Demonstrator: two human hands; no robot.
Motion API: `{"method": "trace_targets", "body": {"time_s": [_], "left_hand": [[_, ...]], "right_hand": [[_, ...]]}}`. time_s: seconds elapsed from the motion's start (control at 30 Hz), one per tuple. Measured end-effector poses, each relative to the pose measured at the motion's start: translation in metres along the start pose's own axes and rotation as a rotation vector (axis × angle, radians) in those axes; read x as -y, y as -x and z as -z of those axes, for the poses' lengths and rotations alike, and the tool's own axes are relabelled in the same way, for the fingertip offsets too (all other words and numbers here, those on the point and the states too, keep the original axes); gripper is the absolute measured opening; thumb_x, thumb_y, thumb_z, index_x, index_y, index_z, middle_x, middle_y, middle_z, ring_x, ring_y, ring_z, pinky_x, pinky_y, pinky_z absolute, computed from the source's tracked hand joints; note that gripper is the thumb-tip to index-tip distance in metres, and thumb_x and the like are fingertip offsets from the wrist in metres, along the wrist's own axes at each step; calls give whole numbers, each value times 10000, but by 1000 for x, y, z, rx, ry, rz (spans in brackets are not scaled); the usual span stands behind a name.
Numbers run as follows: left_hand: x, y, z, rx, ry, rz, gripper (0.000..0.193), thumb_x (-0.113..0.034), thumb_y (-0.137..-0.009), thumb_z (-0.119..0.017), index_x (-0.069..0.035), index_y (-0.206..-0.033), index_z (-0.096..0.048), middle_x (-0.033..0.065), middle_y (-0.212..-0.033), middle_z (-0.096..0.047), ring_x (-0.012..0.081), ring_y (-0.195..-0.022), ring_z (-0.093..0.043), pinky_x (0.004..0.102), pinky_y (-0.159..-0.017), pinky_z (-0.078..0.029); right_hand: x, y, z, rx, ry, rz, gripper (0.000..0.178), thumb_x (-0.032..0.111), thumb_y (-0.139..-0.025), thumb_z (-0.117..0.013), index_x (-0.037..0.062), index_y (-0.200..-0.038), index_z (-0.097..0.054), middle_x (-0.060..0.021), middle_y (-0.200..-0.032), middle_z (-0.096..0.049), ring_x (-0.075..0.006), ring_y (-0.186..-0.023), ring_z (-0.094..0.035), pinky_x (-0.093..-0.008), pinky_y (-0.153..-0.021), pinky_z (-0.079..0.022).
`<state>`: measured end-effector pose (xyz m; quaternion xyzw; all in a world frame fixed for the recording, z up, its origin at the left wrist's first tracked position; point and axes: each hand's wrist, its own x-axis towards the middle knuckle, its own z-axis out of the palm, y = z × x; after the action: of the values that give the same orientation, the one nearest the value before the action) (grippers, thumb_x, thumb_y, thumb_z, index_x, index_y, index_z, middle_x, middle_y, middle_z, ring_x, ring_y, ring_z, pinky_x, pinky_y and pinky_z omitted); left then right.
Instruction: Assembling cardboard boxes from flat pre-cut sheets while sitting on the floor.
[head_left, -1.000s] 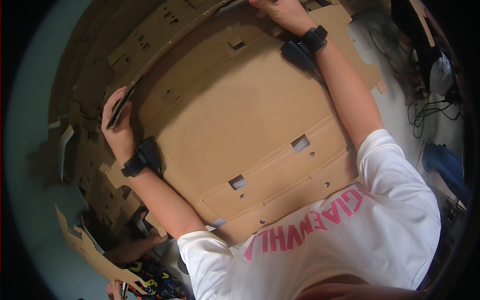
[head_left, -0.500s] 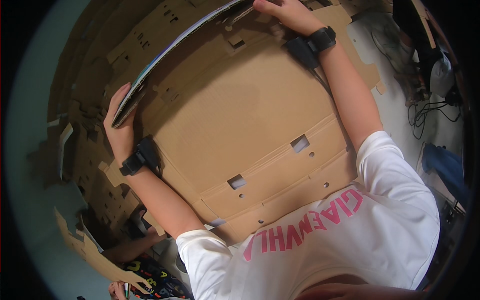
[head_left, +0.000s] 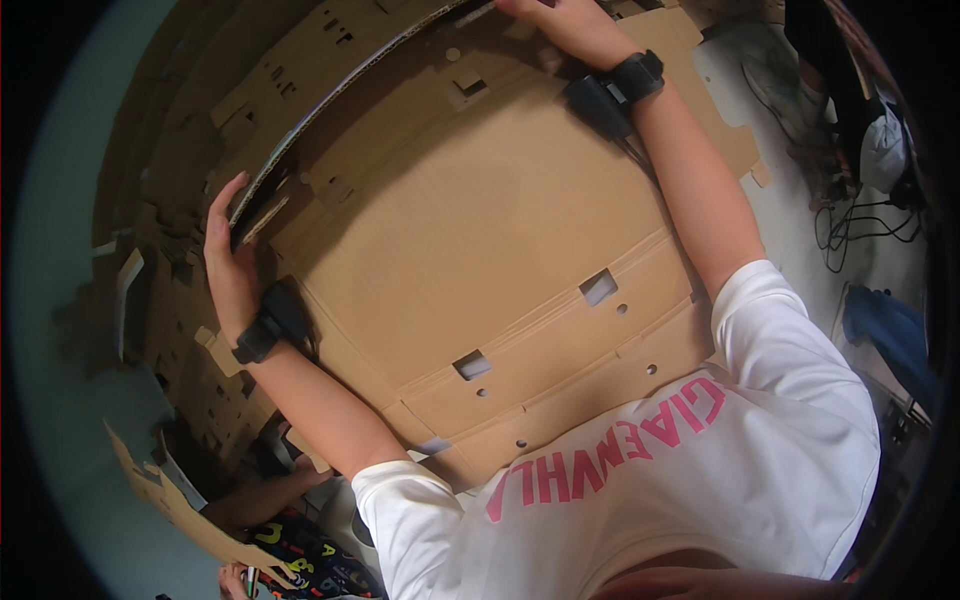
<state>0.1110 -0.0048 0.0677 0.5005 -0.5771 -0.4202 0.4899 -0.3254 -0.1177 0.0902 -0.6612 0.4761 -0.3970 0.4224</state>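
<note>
A large flat brown cardboard sheet point(head_left: 480, 220) with cut-out slots and small holes lies in front of me. Its far panel point(head_left: 330, 60) is folded up, so its thin edge faces me. My left hand point(head_left: 232, 262) grips the left end of that raised panel, fingers curled over the edge. My right hand point(head_left: 560, 20) holds the panel's right end at the top of the view, partly cut off. Both wrists wear black bands.
More cut cardboard pieces point(head_left: 150, 300) are stacked at the left. Another person's arm point(head_left: 255, 500) shows at the lower left beside a cardboard scrap point(head_left: 170, 500). Cables point(head_left: 850, 225) and a blue object point(head_left: 890, 335) lie on the floor to the right.
The far cardboard panel has swung up from flat to nearly upright. My left hand moved upward with its edge, and my right hand stayed at the top end.
</note>
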Motion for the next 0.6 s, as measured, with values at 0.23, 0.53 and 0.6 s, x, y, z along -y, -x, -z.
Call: {"method": "trace_targets", "body": {"time_s": [0.23, 0.53, 0.6], "left_hand": [[14, -3, 12, -292, 21, 191, 554, -492, -979, -547, -72, -1336, -490, 65, -1296, -489, 176, -1194, -465, 353, -1081, -333], [-17, 0, -3, -274, -482, 5, 364, -341, -1040, -493, -13, -1152, -605, 12, -937, -570, 107, -864, -525, 256, -800, -423], [-21, 0, -10, -269, -468, -56, 377, -333, -1042, -489, 0, -1153, -625, 7, -884, -584, 92, -770, -510, 244, -709, -413]], "right_hand": [[-14, -3, 8, 156, -287, 27, 508, 315, -888, -796, 131, -1295, -555, 29, -898, -628, -30, -728, -566, -168, -556, -442], [-15, -3, 12, 168, -272, -39, 494, 340, -897, -783, 120, -1278, -558, 19, -971, -637, -32, -779, -576, -180, -573, -469], [-15, -3, 11, 139, -260, 19, 483, 350, -905, -772, 122, -1275, -562, 13, -1012, -639, -48, -819, -584, -196, -607, -492]]}}
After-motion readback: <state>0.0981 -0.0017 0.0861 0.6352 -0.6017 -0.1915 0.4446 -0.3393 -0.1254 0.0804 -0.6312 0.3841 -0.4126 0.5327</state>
